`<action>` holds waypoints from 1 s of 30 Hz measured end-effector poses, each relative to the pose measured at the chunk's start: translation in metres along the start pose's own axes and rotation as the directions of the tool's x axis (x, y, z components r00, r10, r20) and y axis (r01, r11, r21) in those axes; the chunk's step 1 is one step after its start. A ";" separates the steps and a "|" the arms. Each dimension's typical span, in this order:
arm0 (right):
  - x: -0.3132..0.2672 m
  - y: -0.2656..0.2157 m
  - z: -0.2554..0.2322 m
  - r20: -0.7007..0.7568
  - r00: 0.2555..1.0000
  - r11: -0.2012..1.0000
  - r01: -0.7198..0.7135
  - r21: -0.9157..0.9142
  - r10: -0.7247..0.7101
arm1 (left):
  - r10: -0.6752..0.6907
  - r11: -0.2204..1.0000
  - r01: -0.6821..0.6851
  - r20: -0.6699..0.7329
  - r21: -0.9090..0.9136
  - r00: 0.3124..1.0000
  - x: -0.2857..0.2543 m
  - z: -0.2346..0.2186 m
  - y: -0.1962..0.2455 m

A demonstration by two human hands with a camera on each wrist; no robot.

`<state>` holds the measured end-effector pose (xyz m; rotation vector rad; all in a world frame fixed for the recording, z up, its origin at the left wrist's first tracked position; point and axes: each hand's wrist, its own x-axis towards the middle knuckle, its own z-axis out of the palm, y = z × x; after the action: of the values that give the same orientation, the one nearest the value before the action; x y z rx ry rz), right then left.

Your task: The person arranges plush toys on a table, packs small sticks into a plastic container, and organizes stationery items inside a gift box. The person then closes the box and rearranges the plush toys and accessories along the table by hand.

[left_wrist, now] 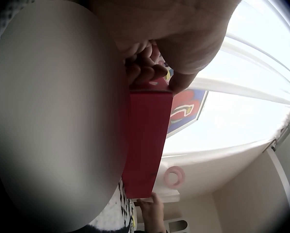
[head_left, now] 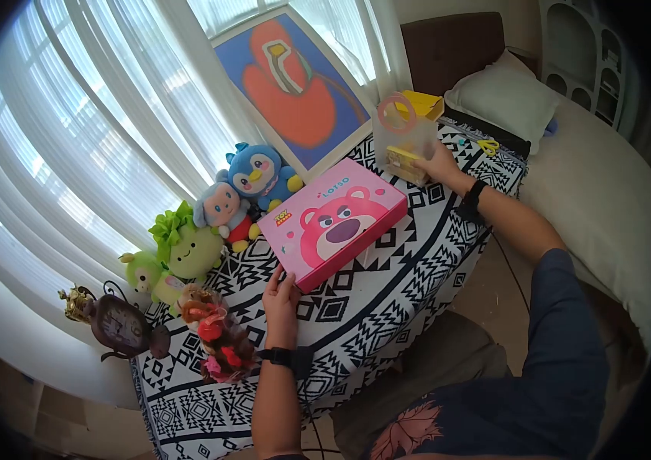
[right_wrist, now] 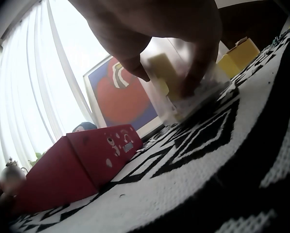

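Note:
A pink box (head_left: pixel 341 218) printed with a bear's face and "LOTSO" lies flat on the patterned cloth. My left hand (head_left: pixel 281 303) grips its near left corner; in the left wrist view the thumb and curled fingers meet at the top of the box's red side (left_wrist: pixel 147 141). At the table's far right, my right hand (head_left: pixel 442 167) holds a frosted translucent bag (head_left: pixel 419 138) that has a round pink handle (head_left: pixel 396 113). A yellow block-like item (right_wrist: pixel 165 73) shows at the bag, beside the right thumb. The right fingertips are partly hidden against the bag.
Blue penguin (head_left: pixel 260 175), grey-eared (head_left: pixel 222 207) and green (head_left: pixel 191 249) plush toys line the window side. A clock (head_left: pixel 121 326) and a wrapped bouquet (head_left: pixel 222 337) stand at left. Behind are a framed picture (head_left: pixel 295 92), a yellow box (head_left: pixel 423 103) and yellow scissors (head_left: pixel 488 146).

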<state>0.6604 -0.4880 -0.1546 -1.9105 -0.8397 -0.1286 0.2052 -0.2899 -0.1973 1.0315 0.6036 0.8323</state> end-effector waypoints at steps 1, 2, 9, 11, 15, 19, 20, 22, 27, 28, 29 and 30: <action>-0.010 -0.005 0.002 0.065 0.997 0.999 0.030 0.024 -0.031 | -0.001 1.000 0.001 0.013 -0.002 1.000 0.000 -0.001 -0.001; -0.016 -0.001 0.011 0.070 0.992 0.993 0.103 0.051 -0.106 | 0.005 1.000 -0.005 0.010 0.005 1.000 0.002 -0.004 -0.002; -0.048 -0.047 -0.002 0.222 0.975 0.997 -0.022 0.071 0.006 | -0.009 0.997 0.009 0.005 0.077 1.000 -0.014 0.006 0.015; -0.044 -0.037 -0.002 0.251 0.968 0.993 -0.018 0.113 -0.011 | 0.166 0.971 -0.163 -0.003 0.176 0.986 -0.022 0.009 0.027; -0.047 -0.031 -0.009 0.362 0.931 0.987 -0.011 0.160 -0.048 | 0.564 0.397 -0.397 0.121 0.828 0.817 -0.078 0.017 0.088; -0.057 -0.008 0.000 0.294 0.954 0.984 0.004 0.179 -0.057 | 0.601 -0.192 -0.072 0.175 0.979 0.780 -0.126 -0.011 0.129; -0.061 -0.007 0.000 0.099 0.993 0.986 0.052 0.158 -0.068 | 0.582 -0.269 0.147 0.039 0.952 0.813 -0.128 -0.023 0.128; -0.076 -0.023 -0.008 -0.168 0.978 0.968 0.157 0.194 -0.125 | 0.442 -0.303 0.433 -0.277 0.849 0.853 -0.129 -0.043 0.135; -0.100 -0.073 -0.014 0.026 0.989 0.848 0.112 0.518 -0.147 | 0.347 0.156 0.130 -0.178 0.979 0.921 -0.117 -0.084 0.129; -0.103 -0.087 -0.012 0.153 0.972 0.817 0.059 0.574 -0.178 | 0.386 0.183 0.077 -0.144 0.980 0.911 -0.112 -0.087 0.125; -0.104 -0.099 -0.007 0.273 0.937 0.785 0.002 0.620 -0.218 | 0.425 0.209 0.021 -0.110 0.978 0.898 -0.107 -0.089 0.121; -0.103 -0.111 -0.001 0.313 0.920 0.811 0.009 0.584 -0.235 | 0.457 0.169 0.040 -0.114 0.985 0.882 -0.100 -0.092 0.117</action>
<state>0.5162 -0.5118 -0.1151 -1.3119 -1.1113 0.3907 0.0430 -0.2963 -0.1224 2.2490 1.5073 0.8813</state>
